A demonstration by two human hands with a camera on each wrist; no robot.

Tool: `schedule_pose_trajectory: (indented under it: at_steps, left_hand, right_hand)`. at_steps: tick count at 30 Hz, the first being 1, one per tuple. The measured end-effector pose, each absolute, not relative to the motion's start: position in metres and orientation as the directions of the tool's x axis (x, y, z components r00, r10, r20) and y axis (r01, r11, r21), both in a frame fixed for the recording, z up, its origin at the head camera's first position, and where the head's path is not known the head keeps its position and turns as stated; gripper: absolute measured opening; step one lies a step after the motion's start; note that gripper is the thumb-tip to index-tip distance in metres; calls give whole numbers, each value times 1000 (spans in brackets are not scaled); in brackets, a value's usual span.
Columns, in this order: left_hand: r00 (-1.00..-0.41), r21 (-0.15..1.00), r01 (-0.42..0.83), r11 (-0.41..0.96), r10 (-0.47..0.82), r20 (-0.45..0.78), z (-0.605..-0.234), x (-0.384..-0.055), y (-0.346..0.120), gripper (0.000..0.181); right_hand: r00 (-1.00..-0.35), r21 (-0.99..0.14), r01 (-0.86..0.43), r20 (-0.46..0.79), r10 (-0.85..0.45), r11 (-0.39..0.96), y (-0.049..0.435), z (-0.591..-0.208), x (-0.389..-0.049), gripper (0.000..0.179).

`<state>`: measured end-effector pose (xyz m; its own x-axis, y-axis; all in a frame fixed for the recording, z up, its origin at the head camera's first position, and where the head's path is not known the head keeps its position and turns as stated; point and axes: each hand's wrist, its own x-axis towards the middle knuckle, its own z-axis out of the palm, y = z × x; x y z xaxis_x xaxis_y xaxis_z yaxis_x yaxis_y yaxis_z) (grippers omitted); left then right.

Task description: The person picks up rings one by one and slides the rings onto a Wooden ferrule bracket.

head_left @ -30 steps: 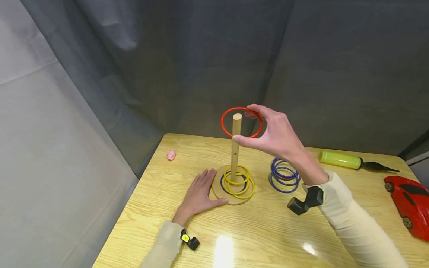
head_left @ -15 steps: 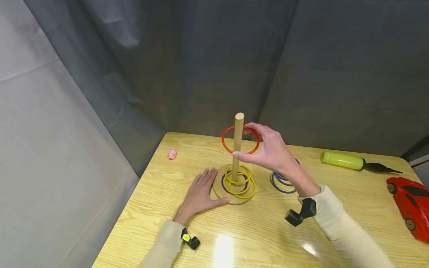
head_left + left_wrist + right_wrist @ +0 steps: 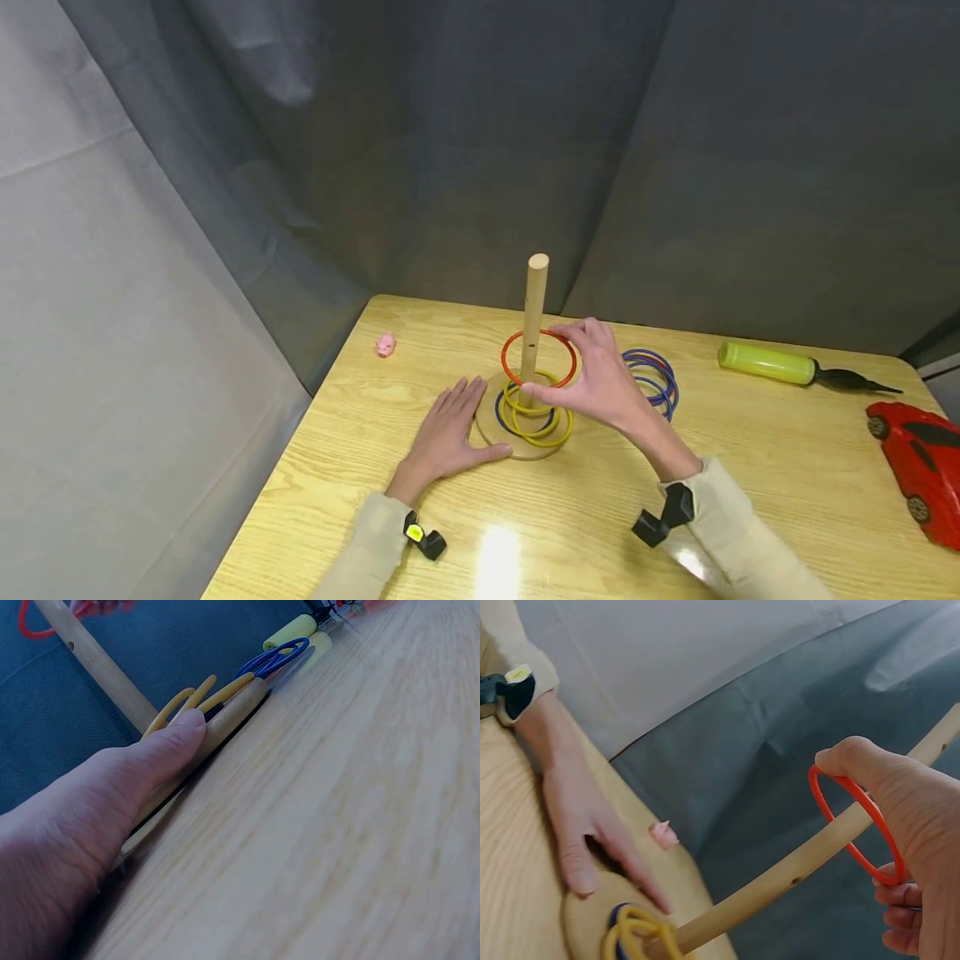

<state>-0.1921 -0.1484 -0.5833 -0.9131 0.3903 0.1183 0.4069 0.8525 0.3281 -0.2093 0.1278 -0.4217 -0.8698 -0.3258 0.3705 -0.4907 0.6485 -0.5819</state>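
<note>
bench, upright peg on a round base, left hand touching the base, its fingers straight, right hand, fingers pinching a red ring around the peg, yellow rings and a blue ring at its foot

Pale wood-grain surface, glossy. Round wooden base flat on it. From base, head view: pink pig figure, ten o'clock; overlapping rings, mostly blue, two-to-three; lime pump beyond, same bearing; red toy car, three.
</note>
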Motion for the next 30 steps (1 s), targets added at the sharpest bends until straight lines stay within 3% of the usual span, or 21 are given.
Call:
schedule_pose_trajectory:
  at_steps: [30]
  left_hand:
    - [-920,325,390,862,381,92,-582,-191,-148,121]
  right_hand:
    - [-893,-568,-443,349,-284,694,122,-512,-203,93]
